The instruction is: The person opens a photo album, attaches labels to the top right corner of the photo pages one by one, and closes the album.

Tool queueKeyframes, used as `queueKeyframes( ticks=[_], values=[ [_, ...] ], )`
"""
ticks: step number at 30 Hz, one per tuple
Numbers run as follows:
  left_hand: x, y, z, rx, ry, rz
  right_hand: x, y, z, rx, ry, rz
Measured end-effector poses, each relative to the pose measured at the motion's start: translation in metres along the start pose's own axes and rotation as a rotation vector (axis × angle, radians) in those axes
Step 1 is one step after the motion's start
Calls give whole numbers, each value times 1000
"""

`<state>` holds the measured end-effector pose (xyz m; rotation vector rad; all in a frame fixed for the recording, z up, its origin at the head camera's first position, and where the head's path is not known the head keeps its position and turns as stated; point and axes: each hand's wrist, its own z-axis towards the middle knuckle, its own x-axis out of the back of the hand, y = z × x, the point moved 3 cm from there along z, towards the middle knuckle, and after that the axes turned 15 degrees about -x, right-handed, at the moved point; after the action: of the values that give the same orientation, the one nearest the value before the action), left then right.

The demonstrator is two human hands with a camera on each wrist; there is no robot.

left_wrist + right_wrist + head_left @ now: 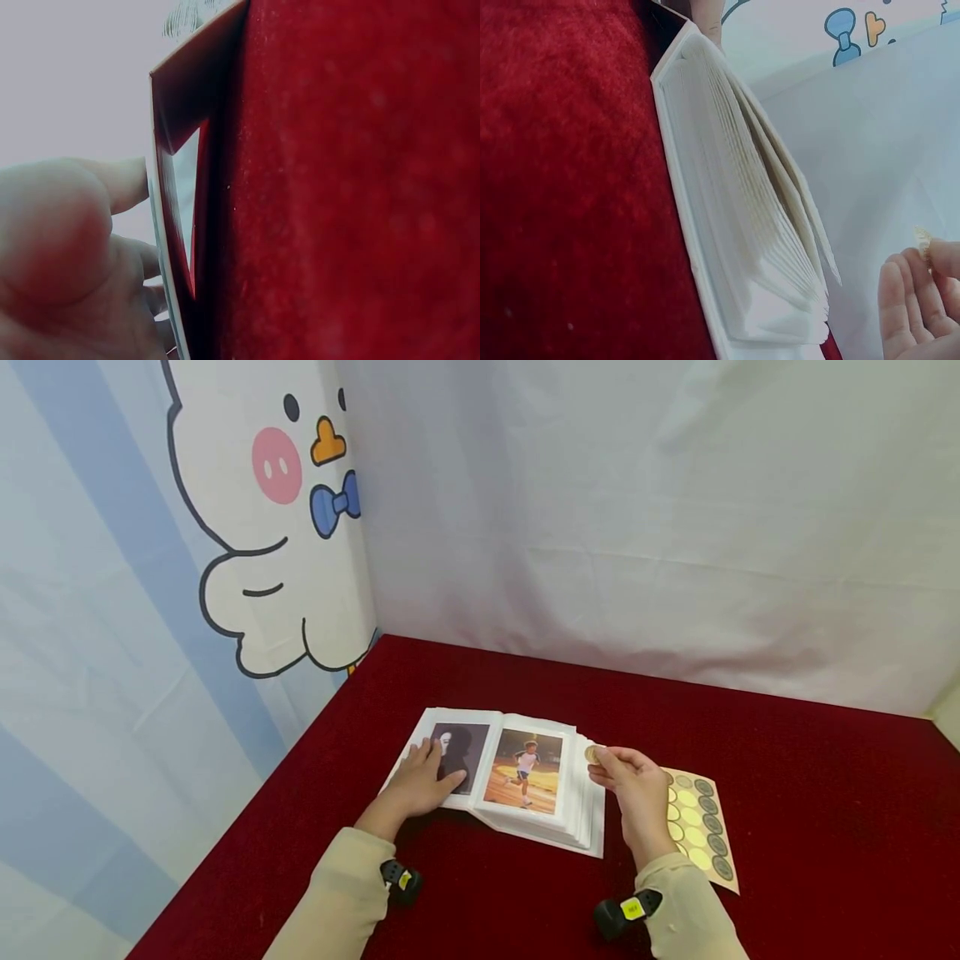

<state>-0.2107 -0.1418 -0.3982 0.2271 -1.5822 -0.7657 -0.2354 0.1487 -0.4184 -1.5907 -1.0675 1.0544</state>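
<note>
A white photo album (585,810) lies open on the red cloth. Its left page carries a dark portrait photo (471,752), its right page a photo of a running child (525,768). My left hand (420,781) rests with spread fingers on the left page, covering part of the portrait. Between thumb and fingers, my right hand (633,789) pinches a round gold sticker (592,753) just off the album's right edge. In the right wrist view the same sticker (923,244) shows edge-on at the fingertips, apart from the thick stack of pages (742,202).
Beside the right forearm lies a sticker sheet (712,793) with several grey round stickers and several pale yellow circles, partly hidden by that hand. Red cloth (840,827) covers the table. A white curtain (637,527) hangs behind, a cartoon-printed one (225,485) at the left.
</note>
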Motion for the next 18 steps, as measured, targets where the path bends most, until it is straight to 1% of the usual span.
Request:
queueKeyframes(
  ticks=[3, 6, 9, 11, 13, 14, 18],
  values=[
    [1, 0, -1, -1, 5, 0, -5, -3, -3, -6, -14, -20],
    [1, 0, -2, 1, 2, 5, -7, -1, 1, -13, 7, -36],
    [2, 2, -3, 6, 0, 5, -12, -7, -7, -43, 47, -97],
    [3, 3, -4, 8, 1, -1, -17, -16, -18, -57, 70, -143],
    [4, 4, -4, 10, 1, -4, -22, -25, -28, -69, 88, -164],
    [4, 4, -4, 12, 1, -3, -23, -27, -30, -55, 84, -152],
    [3, 3, -2, 10, 7, -5, -26, -27, -29, -59, 73, -73]
  ],
)
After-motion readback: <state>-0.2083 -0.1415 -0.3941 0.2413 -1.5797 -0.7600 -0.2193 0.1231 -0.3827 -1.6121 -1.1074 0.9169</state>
